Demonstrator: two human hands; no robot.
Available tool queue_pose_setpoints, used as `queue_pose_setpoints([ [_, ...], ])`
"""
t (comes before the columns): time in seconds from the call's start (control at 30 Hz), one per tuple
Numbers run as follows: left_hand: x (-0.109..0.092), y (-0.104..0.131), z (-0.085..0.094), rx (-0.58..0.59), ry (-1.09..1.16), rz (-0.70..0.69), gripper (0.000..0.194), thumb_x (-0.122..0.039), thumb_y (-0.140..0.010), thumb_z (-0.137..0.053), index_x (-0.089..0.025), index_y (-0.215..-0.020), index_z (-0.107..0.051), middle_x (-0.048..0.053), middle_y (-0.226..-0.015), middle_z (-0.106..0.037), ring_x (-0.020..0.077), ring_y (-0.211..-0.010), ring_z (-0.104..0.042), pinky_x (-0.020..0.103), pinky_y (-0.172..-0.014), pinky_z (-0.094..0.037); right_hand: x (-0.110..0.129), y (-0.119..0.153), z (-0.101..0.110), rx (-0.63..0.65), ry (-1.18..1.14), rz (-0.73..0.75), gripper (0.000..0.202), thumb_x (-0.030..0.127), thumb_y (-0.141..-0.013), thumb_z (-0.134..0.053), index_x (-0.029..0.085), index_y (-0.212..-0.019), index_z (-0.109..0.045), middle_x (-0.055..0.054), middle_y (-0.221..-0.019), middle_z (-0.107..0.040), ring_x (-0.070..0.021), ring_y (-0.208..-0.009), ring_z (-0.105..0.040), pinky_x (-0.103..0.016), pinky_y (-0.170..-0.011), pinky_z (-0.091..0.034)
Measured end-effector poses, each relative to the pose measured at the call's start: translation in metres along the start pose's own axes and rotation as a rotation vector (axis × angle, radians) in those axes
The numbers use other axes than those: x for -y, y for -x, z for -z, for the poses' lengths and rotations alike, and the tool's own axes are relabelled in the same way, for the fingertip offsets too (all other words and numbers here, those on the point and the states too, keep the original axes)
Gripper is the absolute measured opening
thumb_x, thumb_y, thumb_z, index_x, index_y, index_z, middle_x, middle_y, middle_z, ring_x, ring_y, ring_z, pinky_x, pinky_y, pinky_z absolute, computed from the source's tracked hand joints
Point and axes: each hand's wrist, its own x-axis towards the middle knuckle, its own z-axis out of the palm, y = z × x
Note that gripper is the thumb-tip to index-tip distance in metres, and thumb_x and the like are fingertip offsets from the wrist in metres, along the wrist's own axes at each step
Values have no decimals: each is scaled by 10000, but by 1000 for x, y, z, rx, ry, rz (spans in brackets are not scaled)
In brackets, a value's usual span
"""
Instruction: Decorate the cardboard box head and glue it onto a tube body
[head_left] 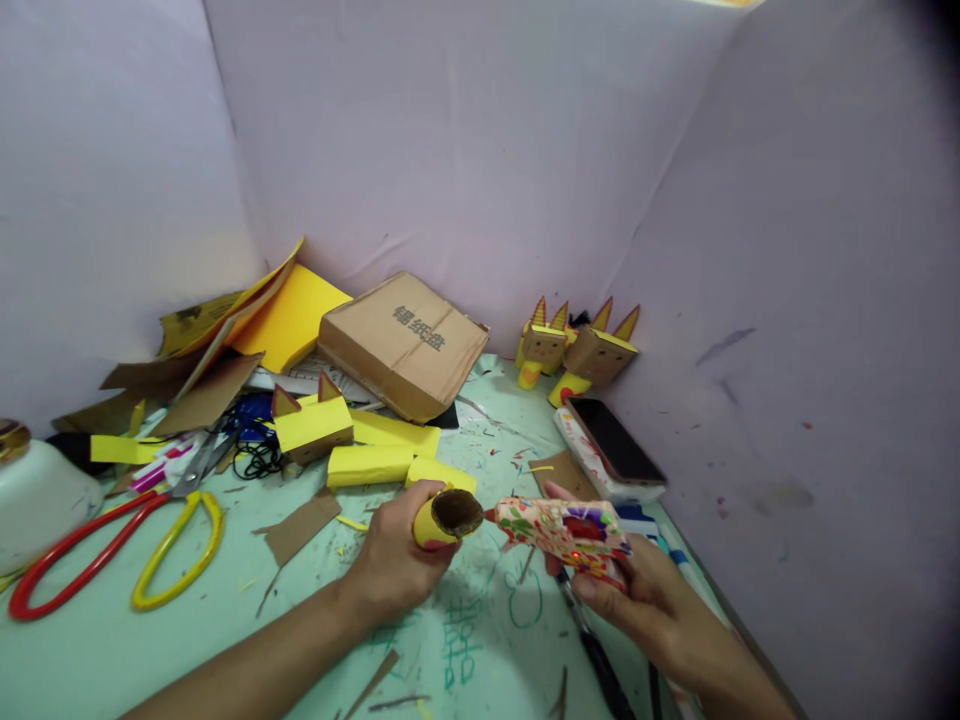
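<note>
My left hand (401,555) is wrapped round a yellow-covered cardboard tube (442,522), its open brown end turned up and to the right. In my right hand (637,590) is a glue gun (562,530) with a floral pattern and a small red light. The gun's nozzle points left, close to the tube's rim; whether they touch I cannot tell. Just behind the tube lie yellow paper rolls (370,466) and a yellow-topped cardboard box head (313,428) with two pointed ears.
Large scissors (120,545) with red and yellow handles lie at left, near a white container (41,490). A brown carton (405,345) leans at the back. Finished cardboard figures (600,350) stand back right, behind a phone (616,440). A black-handled tool (600,660) lies below the glue gun.
</note>
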Motion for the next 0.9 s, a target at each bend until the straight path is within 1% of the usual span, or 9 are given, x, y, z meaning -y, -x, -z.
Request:
queue_pose_setpoints([
  [0.07,0,0,0,-1,-14,-9,249,-234,-704,-594,-185,-948,-605,55,-854,-710,231,-767,-665,351,-709,-511,0,0,-1,13,5,13,351,534,-824,-627,206,-901,-725,-67,-784,-679,-263,-769,-649,-368,-765,-558],
  [0.13,-1,0,0,-4,-28,-14,231,-227,-707,-593,-187,-935,-604,52,-848,-708,227,-761,-664,346,-703,-510,0,-1,-2,21,3,22,345,539,-825,-625,210,-851,-725,-52,-723,-658,-251,-726,-640,-356,-739,-557],
  [0.27,-2,-2,1,-5,-50,-23,216,-218,-708,-589,-190,-921,-609,48,-847,-706,224,-762,-662,341,-699,-511,1,-1,-3,23,-2,22,351,536,-831,-620,203,-854,-727,-52,-726,-656,-244,-708,-637,-350,-713,-556],
  [0.4,-1,-1,0,-12,-66,-32,218,-221,-721,-595,-194,-937,-610,43,-850,-711,217,-758,-666,330,-694,-515,0,-1,-2,27,8,25,337,526,-831,-627,203,-820,-726,-43,-683,-638,-250,-725,-640,-352,-723,-556],
  [0.5,0,0,0,-23,-77,-44,230,-212,-715,-597,-199,-945,-608,38,-852,-715,211,-757,-670,320,-697,-518,-2,0,-2,32,6,14,328,518,-832,-632,204,-833,-728,-46,-702,-647,-252,-743,-644,-351,-732,-559],
  [0.6,1,-1,0,-38,-92,-59,226,-214,-711,-600,-200,-936,-602,45,-860,-720,212,-761,-673,315,-693,-520,-3,0,-1,48,-11,1,331,514,-838,-631,200,-870,-733,-58,-753,-669,-268,-811,-656,-361,-773,-561],
  [0.67,1,-2,-1,-42,-105,-64,213,-216,-716,-603,-201,-928,-602,48,-856,-722,212,-755,-674,312,-681,-521,-3,0,-2,55,-34,-7,342,510,-846,-625,197,-925,-735,-77,-856,-694,-284,-897,-660,-380,-830,-554],
  [0.8,2,-2,-1,-52,-140,-75,200,-216,-727,-610,-206,-927,-599,45,-846,-725,213,-750,-676,312,-675,-521,-2,1,-5,115,-106,-14,420,504,-866,-611,202,-1149,-685,-117,-1167,-673,-323,-1144,-596,-430,-991,-479],
  [0.9,3,-1,0,-55,-169,-93,192,-199,-725,-600,-206,-917,-594,52,-850,-724,222,-768,-678,318,-675,-521,0,1,-6,140,-117,-10,498,516,-889,-578,208,-1278,-617,-133,-1247,-647,-328,-1241,-535,-450,-1050,-423],
])
